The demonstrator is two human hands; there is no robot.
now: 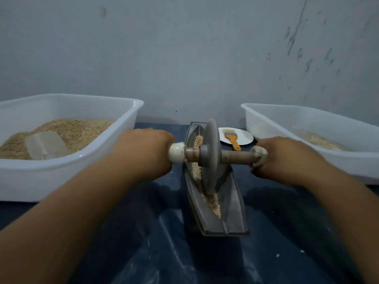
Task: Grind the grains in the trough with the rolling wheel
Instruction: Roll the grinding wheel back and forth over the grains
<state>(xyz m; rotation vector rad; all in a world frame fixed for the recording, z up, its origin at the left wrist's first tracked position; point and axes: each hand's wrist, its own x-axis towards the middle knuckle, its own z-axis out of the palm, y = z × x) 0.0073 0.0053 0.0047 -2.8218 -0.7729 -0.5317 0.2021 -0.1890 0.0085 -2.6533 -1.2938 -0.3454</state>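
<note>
A grey boat-shaped trough (231, 212) lies lengthwise in the middle of the dark blue table. Tan grains (213, 203) line its groove, both behind and in front of the wheel. The grey rolling wheel (210, 158) stands upright in the groove, near the trough's middle. A wooden axle (235, 157) runs through it from left to right. My left hand (145, 152) grips the axle's left handle, by a cream knob (176, 152). My right hand (281, 158) grips the right handle end.
A white tub (67, 165) at the left holds whole grain and a clear scoop (46, 145). A second white tub (320, 140) at the right holds a little ground meal. Behind the trough, a white plate (243, 138) carries an orange-handled brush (232, 140). A grey wall stands close behind.
</note>
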